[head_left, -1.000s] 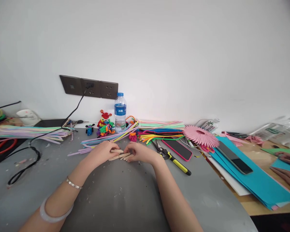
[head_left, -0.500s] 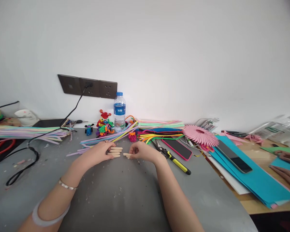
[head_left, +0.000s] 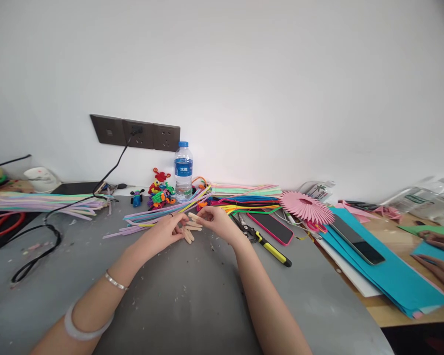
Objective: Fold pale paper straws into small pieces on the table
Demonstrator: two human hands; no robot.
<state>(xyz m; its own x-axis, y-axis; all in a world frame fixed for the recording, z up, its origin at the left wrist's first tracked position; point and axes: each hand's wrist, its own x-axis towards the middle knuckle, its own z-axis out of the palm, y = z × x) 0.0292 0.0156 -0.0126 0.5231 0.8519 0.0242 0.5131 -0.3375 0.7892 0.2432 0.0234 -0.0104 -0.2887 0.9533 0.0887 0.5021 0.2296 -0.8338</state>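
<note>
Several short pale wooden craft sticks [head_left: 188, 234] lie fanned at odd angles on the grey table, between my two hands. My left hand [head_left: 169, 230] is closed on their left ends, its curled fingers hiding part of them. From the other side, my right hand [head_left: 219, 223] pinches a wooden craft stick [head_left: 195, 217] just above the others. Its far tip points toward my left fingers. Behind my hands lie pastel pipe cleaners [head_left: 140, 217], and a water bottle [head_left: 184, 170] with a blue cap stands upright by the wall.
Yellow-handled pliers [head_left: 274, 251] and a pink-cased phone [head_left: 272, 228] lie right of my right hand. Bright pipe cleaners [head_left: 251, 201], pipe-cleaner figures [head_left: 162, 190] and a pink folded-paper fan [head_left: 307, 207] line the back. A co-worker's hands [head_left: 442, 268] rest on blue paper at far right.
The sticks have gone from lying nearly parallel to a crossed fan. My left hand has shifted right, and my right hand has lifted its stick up and back above the others.
</note>
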